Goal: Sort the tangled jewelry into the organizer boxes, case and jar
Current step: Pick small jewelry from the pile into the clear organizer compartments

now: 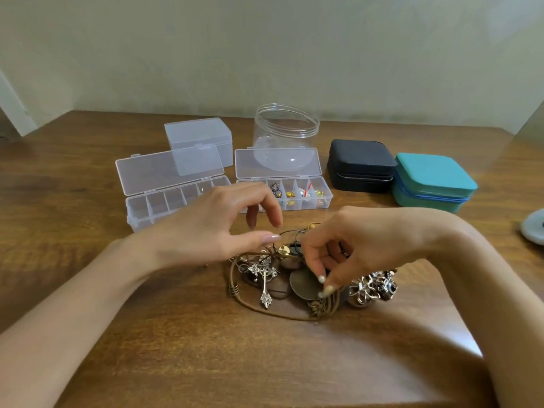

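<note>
Head view: right hand [363,245] pinches jewelry tangle [266,279] beneath it.

A brown wooden desk [88,187] with a streaked grain fills the lower part of the view, its top glossy near the front. Behind it rises a plain pale greenish-beige wall [265,48]. At the far left a white flat panel [11,104] slants beside the desk's back corner. At the right edge a round pale grey object [534,226] lies on the desk, partly cut off.
</note>
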Demonstrator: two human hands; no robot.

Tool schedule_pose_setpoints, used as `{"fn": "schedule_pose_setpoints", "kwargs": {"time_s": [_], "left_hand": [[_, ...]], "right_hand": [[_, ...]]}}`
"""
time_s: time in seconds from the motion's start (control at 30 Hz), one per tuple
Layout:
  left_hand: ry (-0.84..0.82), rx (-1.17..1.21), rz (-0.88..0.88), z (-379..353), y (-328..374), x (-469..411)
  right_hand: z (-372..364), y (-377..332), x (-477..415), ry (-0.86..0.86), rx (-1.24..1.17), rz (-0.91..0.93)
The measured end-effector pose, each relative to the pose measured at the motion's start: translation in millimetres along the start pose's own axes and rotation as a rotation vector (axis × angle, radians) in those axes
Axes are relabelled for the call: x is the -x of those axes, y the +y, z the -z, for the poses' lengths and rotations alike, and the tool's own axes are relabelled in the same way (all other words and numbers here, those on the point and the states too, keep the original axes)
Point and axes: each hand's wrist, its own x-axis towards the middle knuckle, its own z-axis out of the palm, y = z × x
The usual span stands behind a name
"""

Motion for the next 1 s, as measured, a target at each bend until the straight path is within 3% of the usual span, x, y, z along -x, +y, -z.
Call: {"fn": "schedule_pose_setpoints", "kwargs": {"time_s": [0.1,0.3,0.57,0.8,1.0], "left_hand": [[0.037,0.102,0.009,-3.1,6.4,-0.2],[-0.111,0.366,0.120,-12.4,19.2,0.1],[0.027,0.568,0.217,-21.7,22.7,-4.2],[0.037,0.487,0.306,-26.4,13.0,-7.2],[0.195,0.428,0.198,-24.8,17.9,-7.6]], "right_hand": [[5.7,4.1,4.3,0.094,-0.131,0.124],[6.9,13.5,-1.8,0.347,-0.484,0.237],[-2.0,12.4,-20.4,0.641,-0.852,0.335],[-0.7,12.9,-19.8,0.739,-0.844,0.335],[-3.7,8.1,-20.3,0.767,-0.764,0.344]]}}
